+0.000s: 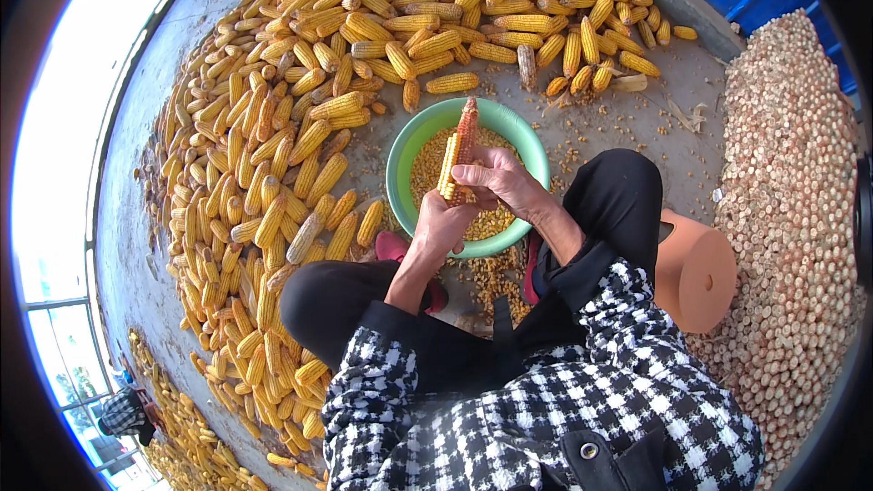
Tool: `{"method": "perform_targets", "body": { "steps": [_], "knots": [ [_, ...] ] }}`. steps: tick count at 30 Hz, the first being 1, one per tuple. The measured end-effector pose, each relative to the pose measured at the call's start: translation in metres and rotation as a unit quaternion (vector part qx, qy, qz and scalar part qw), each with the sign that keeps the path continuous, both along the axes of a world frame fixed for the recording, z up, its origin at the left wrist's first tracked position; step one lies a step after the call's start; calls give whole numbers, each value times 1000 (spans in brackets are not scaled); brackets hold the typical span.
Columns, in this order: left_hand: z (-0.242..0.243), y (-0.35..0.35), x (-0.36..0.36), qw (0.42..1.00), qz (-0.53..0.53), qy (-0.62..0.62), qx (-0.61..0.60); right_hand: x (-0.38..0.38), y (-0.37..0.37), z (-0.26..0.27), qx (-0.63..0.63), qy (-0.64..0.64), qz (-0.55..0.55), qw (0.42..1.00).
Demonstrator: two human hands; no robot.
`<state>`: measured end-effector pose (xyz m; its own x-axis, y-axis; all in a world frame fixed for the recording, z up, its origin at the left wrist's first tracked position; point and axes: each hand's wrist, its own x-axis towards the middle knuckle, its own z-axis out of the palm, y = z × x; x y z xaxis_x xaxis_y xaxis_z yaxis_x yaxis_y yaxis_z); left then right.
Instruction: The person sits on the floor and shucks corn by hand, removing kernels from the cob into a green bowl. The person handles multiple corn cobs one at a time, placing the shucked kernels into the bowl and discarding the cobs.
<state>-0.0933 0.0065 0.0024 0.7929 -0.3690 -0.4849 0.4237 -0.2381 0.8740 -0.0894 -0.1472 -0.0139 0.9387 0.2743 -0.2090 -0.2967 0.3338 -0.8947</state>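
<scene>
Both my hands hold one partly shelled corn cob (466, 131) above a green plastic basin (536, 129). Yellow kernels remain in rows along its left side, while the reddish core shows bare on the right and at the tip. My left hand (440, 221) grips the lower end, which its fingers partly hide. My right hand (501, 181) wraps the cob's right side, its thumb lying against the kernel rows. Loose corn kernels (492, 224) cover the bottom of the basin, which stands on the floor between my feet.
A large heap of unshelled corn ears (273, 218) spreads to the left and front. Stacked bare cobs (784, 184) rise at the right, beside an orange plastic stool (702, 273). Spilled kernels dot the concrete floor (689, 184). Another person (124, 412) is at the far lower left.
</scene>
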Motion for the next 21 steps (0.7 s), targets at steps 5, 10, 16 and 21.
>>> {"method": "perform_targets", "body": {
  "steps": [5,10,16,21],
  "knots": [
    [-4,1,1,1000,13,16,-19,2,-5,2,19,42,37,998],
    [-10,-3,3,993,22,-106,52,-2,7,-2,-29,-27,24,999],
    [-12,6,3,999,14,5,-35,0,-6,2,26,39,100,994],
    [-33,1,4,950,2,-240,199,-2,11,0,-65,-36,21,997]
  ]
}}
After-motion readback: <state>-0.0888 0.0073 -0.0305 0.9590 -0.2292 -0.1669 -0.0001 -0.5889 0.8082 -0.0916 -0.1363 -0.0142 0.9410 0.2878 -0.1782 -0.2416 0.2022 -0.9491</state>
